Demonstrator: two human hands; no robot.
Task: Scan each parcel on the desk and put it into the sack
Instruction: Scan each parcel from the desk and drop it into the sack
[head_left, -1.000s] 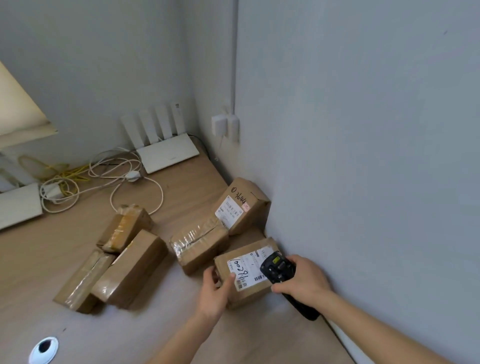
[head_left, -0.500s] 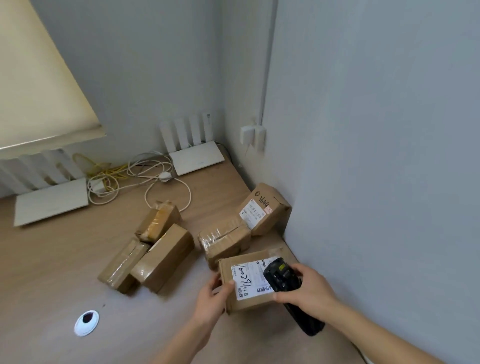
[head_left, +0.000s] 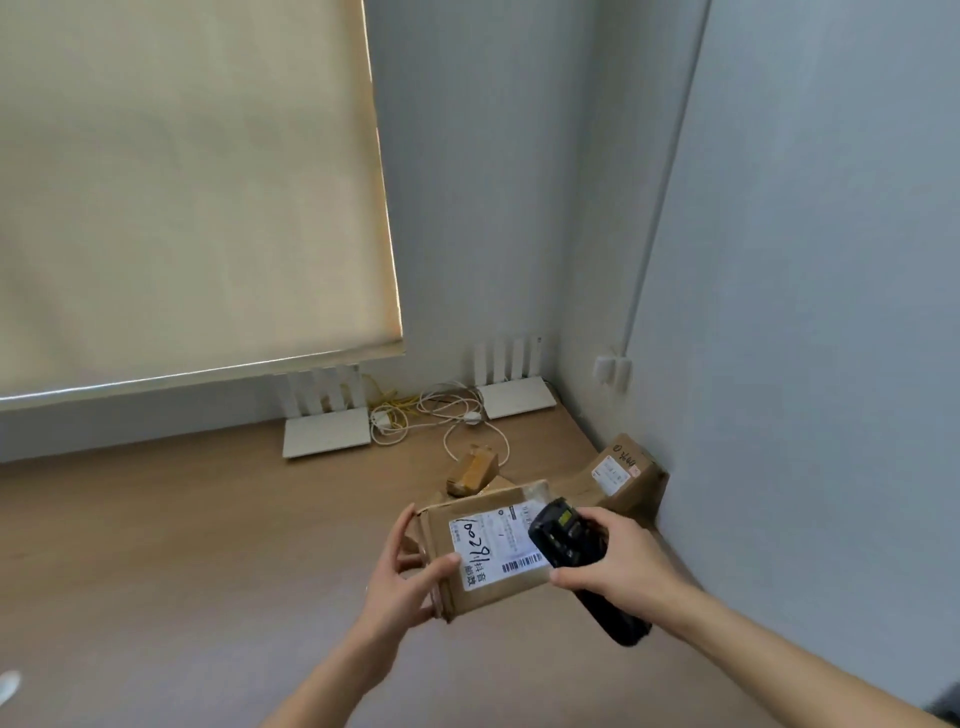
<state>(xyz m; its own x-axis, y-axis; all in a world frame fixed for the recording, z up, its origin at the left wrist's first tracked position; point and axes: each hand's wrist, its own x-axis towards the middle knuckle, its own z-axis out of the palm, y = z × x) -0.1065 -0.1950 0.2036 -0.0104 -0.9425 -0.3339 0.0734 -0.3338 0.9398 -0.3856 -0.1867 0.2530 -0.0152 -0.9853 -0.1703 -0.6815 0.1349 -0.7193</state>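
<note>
While the left hand (head_left: 402, 582) grips the parcel (head_left: 488, 545) — right hand (head_left: 618, 564) clasps the scanner (head_left: 569, 535).

soft, dim daylight glows through the blind (head_left: 182, 182); wide-angle edges bend, slight blur.

The tabletop (head_left: 182, 545) lies bare from 7 to 10 o'clock of the hands, wide room to pass. At 3 o'clock the side wall (head_left: 805, 364) closes in just beside the right hand (head_left: 618, 564). At 1 o'clock a labelled parcel (head_left: 623, 473) sits in the corner; at 12 a small taped parcel (head_left: 472, 467), then loose cables (head_left: 441, 410) and two white routers (head_left: 327, 431) (head_left: 519, 397) along the back wall. The held parcel (head_left: 488, 545) fills the gap between both hands
</note>
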